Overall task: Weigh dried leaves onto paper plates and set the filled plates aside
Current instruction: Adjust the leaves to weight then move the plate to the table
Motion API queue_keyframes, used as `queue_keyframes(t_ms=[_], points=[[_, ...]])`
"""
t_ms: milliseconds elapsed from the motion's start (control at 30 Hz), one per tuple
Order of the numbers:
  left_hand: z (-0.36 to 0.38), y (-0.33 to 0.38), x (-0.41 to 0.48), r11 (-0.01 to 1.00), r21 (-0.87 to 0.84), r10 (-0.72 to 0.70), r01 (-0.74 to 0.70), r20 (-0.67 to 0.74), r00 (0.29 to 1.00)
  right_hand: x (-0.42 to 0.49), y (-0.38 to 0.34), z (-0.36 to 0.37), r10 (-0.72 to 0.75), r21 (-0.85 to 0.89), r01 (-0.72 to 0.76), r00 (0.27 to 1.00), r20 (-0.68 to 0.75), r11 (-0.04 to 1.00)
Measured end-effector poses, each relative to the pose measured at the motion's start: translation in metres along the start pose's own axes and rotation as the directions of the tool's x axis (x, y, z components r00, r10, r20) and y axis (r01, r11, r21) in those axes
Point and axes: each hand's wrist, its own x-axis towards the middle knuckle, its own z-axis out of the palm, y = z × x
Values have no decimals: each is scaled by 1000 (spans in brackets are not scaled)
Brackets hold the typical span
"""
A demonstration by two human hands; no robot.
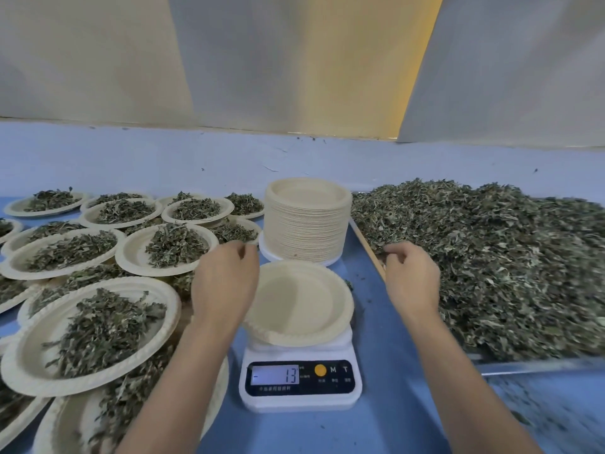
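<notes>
An empty paper plate (pixel 304 306) sits slightly tilted on a white digital scale (pixel 299 385) whose display reads 13 with a minus sign. My left hand (pixel 226 283) hovers at the plate's left rim with fingers loosely curled, holding nothing that I can see. My right hand (pixel 411 273) reaches to the near-left edge of the big heap of dried leaves (pixel 491 263), fingers curled down into the leaves. A tall stack of empty paper plates (pixel 306 221) stands just behind the scale.
Several filled plates (pixel 88 332) overlap across the blue table (pixel 386 371) on the left. The leaf heap lies on a metal tray (pixel 537 367) filling the right side. A pale wall rises behind.
</notes>
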Motion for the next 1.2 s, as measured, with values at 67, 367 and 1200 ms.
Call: queue_keyframes(t_ms=[67, 367, 1200], points=[[10, 18, -8, 993, -113, 35, -28, 62, 998, 13, 16, -8, -22, -188, 42, 994, 107, 981], [58, 82, -33, 826, -537, 69, 171, 397, 915, 40, 76, 3, 286, -671, 95, 854, 434, 735], [64, 103, -43, 717, -632, 51, 293, 467, 883, 52, 72, -5, 226, -657, -174, 974, -5, 733]])
